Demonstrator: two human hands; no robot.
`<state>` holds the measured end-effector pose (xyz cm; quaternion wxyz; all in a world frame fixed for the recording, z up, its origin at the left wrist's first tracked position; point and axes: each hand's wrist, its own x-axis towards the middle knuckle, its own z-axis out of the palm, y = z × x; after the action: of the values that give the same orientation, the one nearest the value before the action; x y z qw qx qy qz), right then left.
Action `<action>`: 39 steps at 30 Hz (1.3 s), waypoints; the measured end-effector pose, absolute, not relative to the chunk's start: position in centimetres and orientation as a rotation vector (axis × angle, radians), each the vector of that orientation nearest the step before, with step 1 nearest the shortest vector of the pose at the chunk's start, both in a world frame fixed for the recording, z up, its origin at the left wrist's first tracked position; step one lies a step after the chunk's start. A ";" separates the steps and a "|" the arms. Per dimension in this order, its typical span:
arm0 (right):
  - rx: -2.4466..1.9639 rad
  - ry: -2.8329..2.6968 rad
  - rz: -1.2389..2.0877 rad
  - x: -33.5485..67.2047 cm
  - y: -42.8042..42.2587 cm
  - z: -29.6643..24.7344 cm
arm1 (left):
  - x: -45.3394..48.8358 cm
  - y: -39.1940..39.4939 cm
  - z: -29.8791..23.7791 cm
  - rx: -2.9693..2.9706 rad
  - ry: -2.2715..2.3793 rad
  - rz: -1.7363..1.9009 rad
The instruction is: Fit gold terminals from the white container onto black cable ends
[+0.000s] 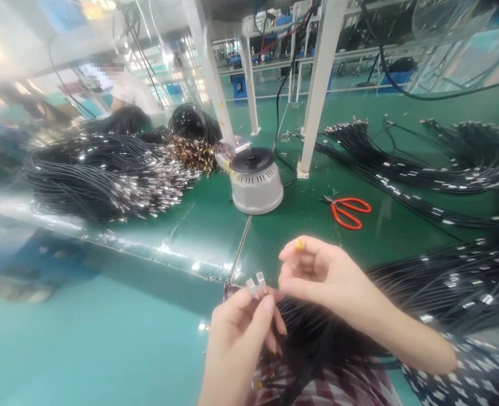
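Note:
My left hand (243,327) is closed in a pinch on two small silver connector ends (256,283) of thin black cables, holding them upright near the bench's front edge. My right hand (317,276) hovers just to the right of those ends with its fingers curled and the fingertips close to the connectors; what it grips, if anything, is hidden. A thick bundle of black cables (317,338) lies under both hands and runs down across my lap.
A grey round machine (255,180) stands mid-bench, with red-handled scissors (348,211) to its right. Large cable piles lie at the left (105,175) and right (422,169). White frame posts (321,84) rise behind. Another person (126,90) works at the far left.

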<state>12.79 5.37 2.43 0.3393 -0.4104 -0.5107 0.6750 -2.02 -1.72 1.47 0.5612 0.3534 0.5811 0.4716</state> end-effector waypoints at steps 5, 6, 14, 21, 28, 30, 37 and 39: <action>-1.021 -1.340 1.822 12.5 5.3 2.5 | -2.0 -1.7 1.4 0.878 1.435 1.036; -1.012 -1.330 1.839 12.5 5.3 2.4 | -2.0 -1.7 1.3 0.889 1.431 1.019; -1.023 -1.343 1.833 12.6 5.2 2.6 | -2.6 -1.8 0.4 0.929 1.404 0.960; -1.030 -1.391 1.826 12.7 5.4 2.9 | -2.6 -1.8 0.7 0.947 1.427 0.951; -1.064 -1.441 1.822 12.7 5.4 3.5 | -2.7 -1.9 1.2 1.008 1.462 0.908; -1.066 -1.444 1.812 12.6 5.4 3.5 | -2.6 -1.9 1.3 1.008 1.483 0.911; -1.048 -1.422 1.818 12.6 5.4 3.0 | -2.5 -1.7 1.6 1.005 1.492 0.909; -1.040 -1.397 1.841 12.6 5.4 2.9 | -2.5 -1.7 1.6 0.997 1.478 0.918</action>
<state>12.65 5.38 2.92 0.2991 -0.3918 -0.5260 0.6931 -2.49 -1.70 1.56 0.5382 0.4191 0.6212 0.3858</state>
